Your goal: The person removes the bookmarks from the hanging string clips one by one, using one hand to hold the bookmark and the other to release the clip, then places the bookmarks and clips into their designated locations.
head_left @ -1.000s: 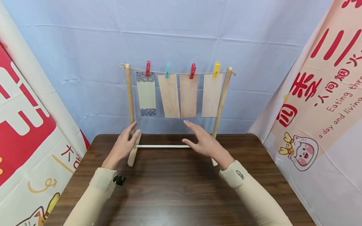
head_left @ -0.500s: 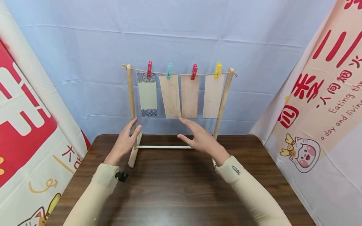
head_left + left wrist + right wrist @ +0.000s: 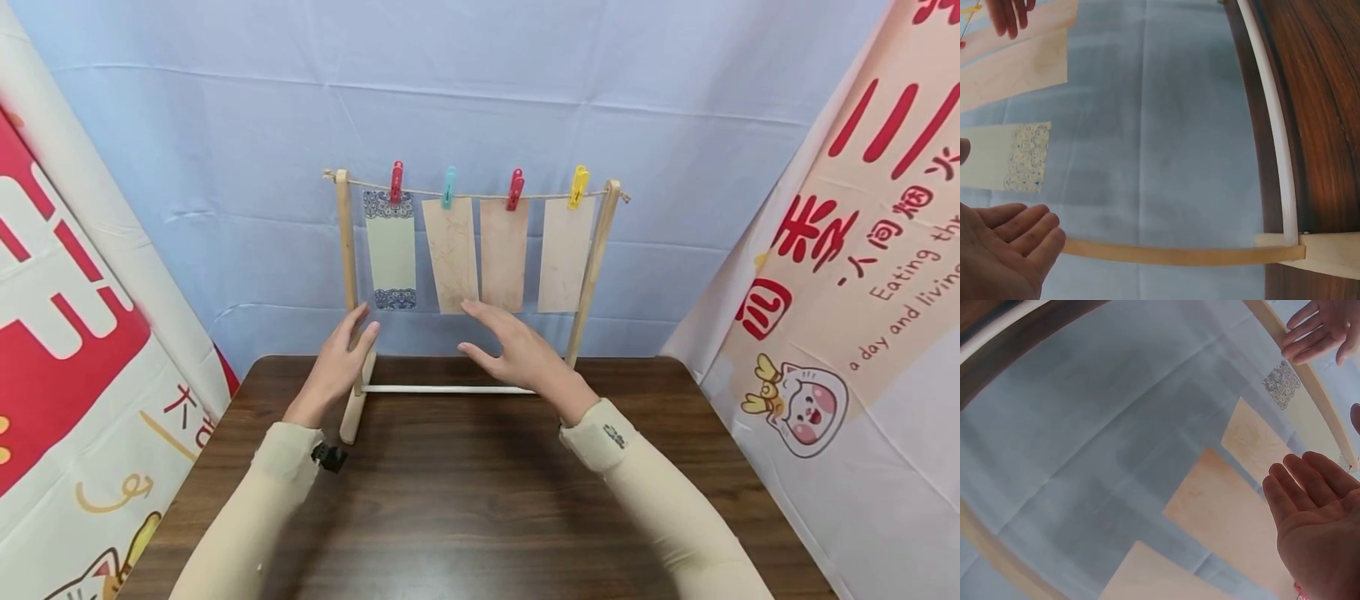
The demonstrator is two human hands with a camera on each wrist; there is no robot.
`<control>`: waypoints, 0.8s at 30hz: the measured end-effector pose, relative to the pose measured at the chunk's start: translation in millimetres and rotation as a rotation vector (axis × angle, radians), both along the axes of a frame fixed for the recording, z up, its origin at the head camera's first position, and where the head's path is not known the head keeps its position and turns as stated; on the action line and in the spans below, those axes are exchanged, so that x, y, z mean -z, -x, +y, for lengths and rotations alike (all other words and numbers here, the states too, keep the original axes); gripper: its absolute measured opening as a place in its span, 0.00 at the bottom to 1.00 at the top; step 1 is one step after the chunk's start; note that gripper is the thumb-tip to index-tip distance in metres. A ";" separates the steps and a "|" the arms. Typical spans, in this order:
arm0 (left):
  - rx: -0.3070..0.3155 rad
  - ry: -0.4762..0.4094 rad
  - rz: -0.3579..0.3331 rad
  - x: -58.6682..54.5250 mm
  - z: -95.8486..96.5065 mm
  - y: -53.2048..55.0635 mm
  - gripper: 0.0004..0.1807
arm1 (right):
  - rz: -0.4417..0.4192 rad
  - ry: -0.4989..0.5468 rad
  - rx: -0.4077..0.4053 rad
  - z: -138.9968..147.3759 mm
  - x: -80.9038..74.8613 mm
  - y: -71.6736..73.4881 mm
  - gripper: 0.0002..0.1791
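Several paper cards hang by clothespins from a rope strung across a wooden frame. Leftmost is a pale green card [image 3: 392, 254] with blue patterned ends, under a red clothespin [image 3: 396, 182]. Beside it a beige card [image 3: 450, 250] hangs slightly tilted from a blue clothespin [image 3: 448, 187]. A pinkish card [image 3: 502, 250] and a cream card [image 3: 564, 254] follow, on a red and a yellow clothespin [image 3: 578, 187]. My left hand [image 3: 333, 362], fingers extended, is by the frame's left post [image 3: 347, 250]. My right hand [image 3: 517, 350] holds nothing; its fingertips overlap the beige card's lower edge.
The frame stands on a dark wooden table [image 3: 450, 500], with a white crossbar [image 3: 435, 389] low between its feet. A pale blue cloth [image 3: 480, 92] hangs behind. Printed banners [image 3: 870, 250] flank both sides.
My right hand has moved left and up, from below the pinkish card to the beige card's lower edge. My left hand has risen slightly along the left post.
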State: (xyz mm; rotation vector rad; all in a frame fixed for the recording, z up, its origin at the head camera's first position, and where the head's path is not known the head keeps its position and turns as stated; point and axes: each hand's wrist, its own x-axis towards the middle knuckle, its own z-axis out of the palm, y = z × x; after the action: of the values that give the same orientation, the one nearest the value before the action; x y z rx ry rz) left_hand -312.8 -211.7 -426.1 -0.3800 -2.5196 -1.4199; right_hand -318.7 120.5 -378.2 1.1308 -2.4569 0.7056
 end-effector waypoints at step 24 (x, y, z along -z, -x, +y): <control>0.038 -0.080 -0.008 -6.8 8.6 15.7 0.38 | 0.127 -0.015 -0.020 -32.3 -49.0 7.2 0.35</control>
State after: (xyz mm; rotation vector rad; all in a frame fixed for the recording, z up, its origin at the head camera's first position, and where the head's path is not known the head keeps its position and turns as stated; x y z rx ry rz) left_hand -328.5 -203.1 -419.3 -0.4102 -2.4656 -1.5339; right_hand -325.8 88.2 -329.2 1.1707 -2.3514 0.6024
